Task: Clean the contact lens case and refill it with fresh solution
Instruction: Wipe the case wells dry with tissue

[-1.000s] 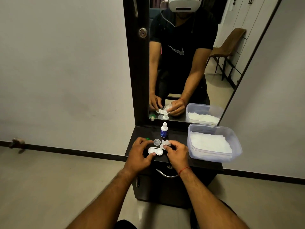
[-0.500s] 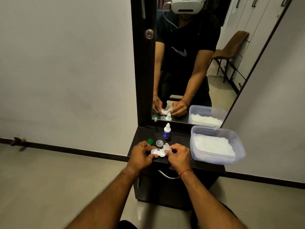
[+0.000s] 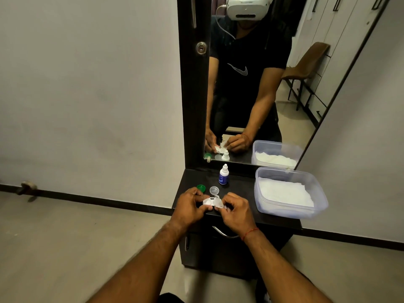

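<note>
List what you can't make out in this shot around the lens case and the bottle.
Head view only:
1. Lens case wells, whether wet, dry or filled: too small, and the left hand and right hand cover both ends.
2. What the right hand's grip pinches against the case, tissue or bare plastic: hidden by its curled fingers.
3. Solution bottle label: too small to read.

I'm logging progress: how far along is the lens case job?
Done: the green cap and clear cap lie off on the tabletop. In hand: the left hand holds the case while the right hand presses a white wipe to it. Left: refilling; the solution bottle stands untouched.
</note>
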